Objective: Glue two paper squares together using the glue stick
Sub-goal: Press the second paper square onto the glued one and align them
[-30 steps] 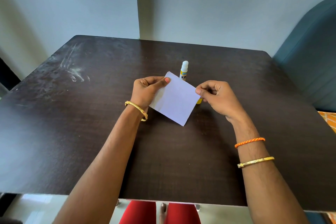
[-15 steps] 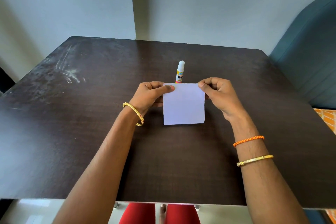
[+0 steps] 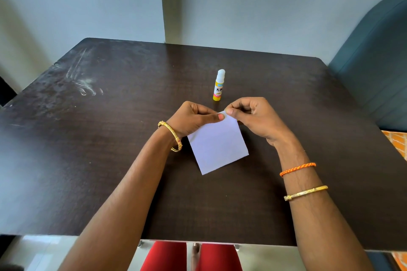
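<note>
A white paper square (image 3: 217, 144) hangs tilted just above the dark table (image 3: 110, 138), held by its top corner. My left hand (image 3: 193, 117) pinches that corner with thumb on top. My right hand (image 3: 253, 116) pinches the same corner from the right, fingertips almost touching the left thumb. I cannot tell whether one sheet or two lie together. A yellow glue stick (image 3: 219, 85) with a white cap stands upright on the table just beyond my hands, untouched.
A teal padded chair back (image 3: 378, 61) stands at the table's right side. Pale walls rise behind the table's far edge. White smudges (image 3: 83, 86) mark the table's far left. My red-clad legs (image 3: 191, 257) show below the near edge.
The paper has turned from square-on to tilted, and both hands have drawn together onto its top corner. The glue stick, partly hidden before, now stands in full view.
</note>
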